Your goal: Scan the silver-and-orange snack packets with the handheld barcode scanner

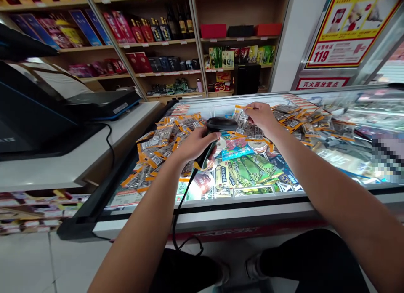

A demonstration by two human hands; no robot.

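My left hand (pixel 197 145) is wrapped round the handle of a black barcode scanner (pixel 221 124), whose cable drops in front of the freezer. The scanner's head points toward a small clear snack packet (pixel 240 118) with an orange top edge and a printed label. That packet hangs from my right hand (pixel 260 115), pinched at its top edge. To the left, a pile of similar packets (pixel 160 137) lies on the freezer's glass top, and another heap (pixel 293 118) is spread to the right. Under the glass are ice-cream packages (pixel 251 170) in green and blue wrappers and round tubs.
The chest freezer's front rim (pixel 221 214) runs across before my legs. A white counter (pixel 57 169) with a checkout machine (pixel 28 112) stands at left. Behind are shelves (pixel 164 43) with bottles and boxes. A fire-safety poster (pixel 350 32) is on the right wall.
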